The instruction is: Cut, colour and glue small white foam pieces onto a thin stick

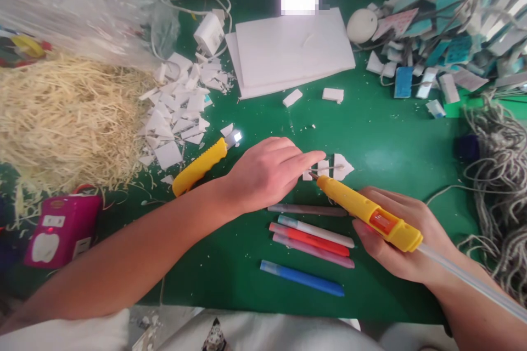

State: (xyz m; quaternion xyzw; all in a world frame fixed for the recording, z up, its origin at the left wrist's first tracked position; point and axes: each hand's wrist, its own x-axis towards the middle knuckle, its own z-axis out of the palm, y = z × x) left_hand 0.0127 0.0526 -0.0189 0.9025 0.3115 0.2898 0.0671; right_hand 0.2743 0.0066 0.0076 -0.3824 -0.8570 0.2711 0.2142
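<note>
In the head view my left hand (pixel 269 167) lies low over the table, its index finger stretched out and the other fingers curled. Its fingertips are at a small row of cut white foam pieces (pixel 323 167), with a thin grey string running across them; part of the row is hidden under the fingers. My right hand (pixel 395 230) grips a yellow hot glue gun (pixel 354 203) with a clear glue stick coming out of its back. The nozzle is close to the left-hand foam piece, near my left fingertips; I cannot tell if it touches.
A yellow box cutter (pixel 200 167) lies by my left forearm. Several markers (pixel 310 238) lie below the foam. Around are white scraps (pixel 177 109), wood shavings (pixel 66 115), a pink power box (pixel 63 230), white sheets (pixel 292 55), a charger (pixel 209 33) and grey yarn (pixel 498 192).
</note>
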